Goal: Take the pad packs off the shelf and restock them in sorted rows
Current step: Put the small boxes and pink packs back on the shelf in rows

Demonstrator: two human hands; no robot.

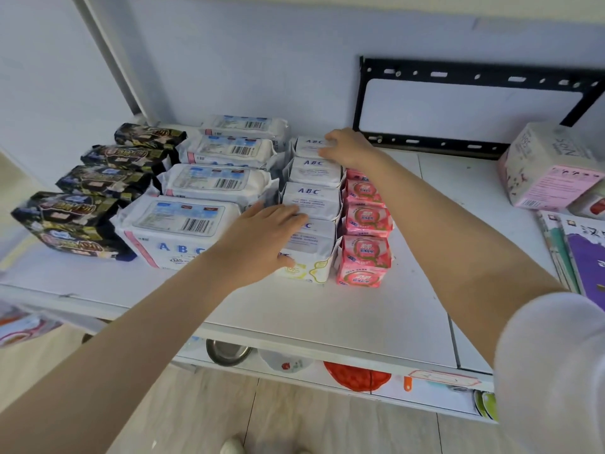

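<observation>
Four rows of pad packs run front to back on the white shelf (pixel 327 309): black packs (pixel 98 191) at the left, large white ABC packs (pixel 209 181), small white ABC packs (pixel 314 172), then pink packs (pixel 366 221). My left hand (pixel 262 234) lies flat over the nearest small ABC pack, fingers stretched across its top and thumb down its front. At the far end of the same row, my right hand (pixel 350 149) rests its fingertips on the rearmost small ABC pack.
A pink and white box (pixel 550 165) and a stack of books (pixel 576 250) sit at the shelf's right end. A black metal bracket (pixel 458 73) hangs on the back wall. Bowls and plates (pixel 226 352) show on the shelf below.
</observation>
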